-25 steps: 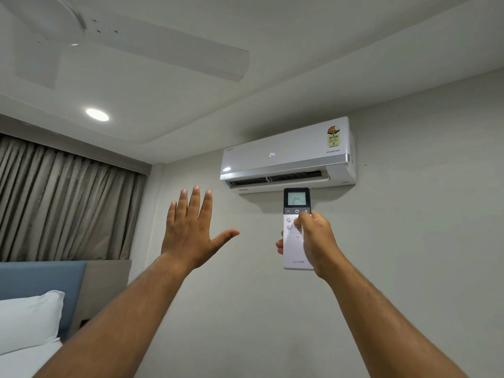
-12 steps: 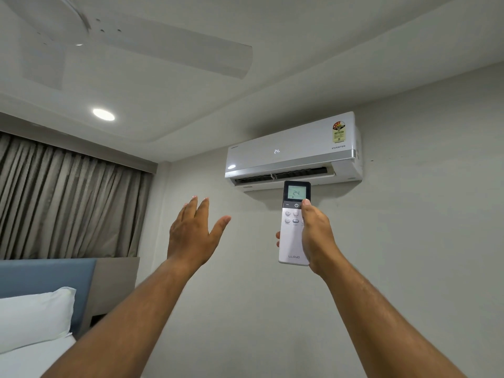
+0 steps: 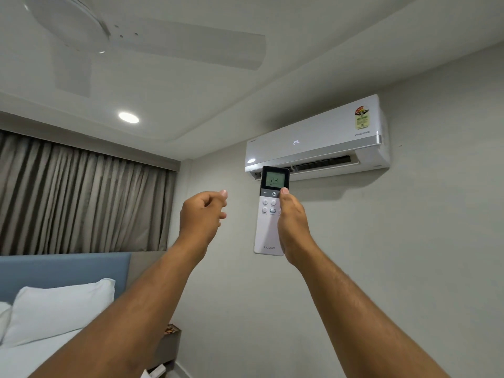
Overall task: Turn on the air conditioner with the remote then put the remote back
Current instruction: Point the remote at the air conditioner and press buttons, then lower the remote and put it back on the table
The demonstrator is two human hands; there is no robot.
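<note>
A white wall air conditioner (image 3: 316,140) hangs high on the wall, its front showing 24 and its lower flap open. My right hand (image 3: 293,222) holds a white remote (image 3: 268,227) upright, pointed at the unit, thumb beside the power button. The remote's screen reads 24. My left hand (image 3: 201,214) is raised to the left of the remote, fingers curled in, holding nothing.
A white ceiling fan (image 3: 152,42) and a lit round lamp (image 3: 128,117) are overhead. Grey curtains (image 3: 81,197) cover the left wall. Below left are a blue headboard (image 3: 65,271), a white pillow (image 3: 60,309) and a bedside shelf (image 3: 170,345).
My left hand has gone from spread open to curled in and moved right, toward the remote. The view has tilted so the air conditioner sits further right. My right thumb has slid up the remote.
</note>
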